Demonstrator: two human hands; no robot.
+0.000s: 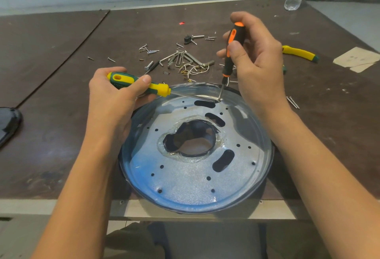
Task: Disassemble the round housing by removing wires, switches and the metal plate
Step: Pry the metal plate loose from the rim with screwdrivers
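— While both tips sit at the far edge of the metal plate (pixel 185 180), tell me what you've got.

— I've got my left hand (pixel 115 96) wrapped round the green-and-yellow screwdriver (pixel 139 84), thumb along the handle, shaft lying nearly flat and pointing right. My right hand (pixel 257 57) grips the black-and-orange screwdriver (pixel 231 53), fingers curled about the handle, and that one stands steep. The two blades meet just beyond the far oval slot, where the plate meets the shiny wall of the round housing (pixel 255 119).

— And where's the housing?

— It's at the near edge of the table (pixel 61 135), between my forearms. Its near rim looks to reach past the front edge, and the plate is seated inside. No wires or switches show on it from here. Loose screws (pixel 148 50), hex keys (pixel 185 57) and wires (pixel 195 70) with brass terminals lie beyond it.

— So it's a pry?

— That's my read. I'd work the flat driver under the lip as a wedge and use the steep one as the lever. Small lifts, then move round the rim, because thin sheet will likely bend under one big heave.

— Any risks?

— Nothing clamps the housing, so a hard push could skate it off the edge. I can't tell whether a screw holds that spot, because the tips hide it.
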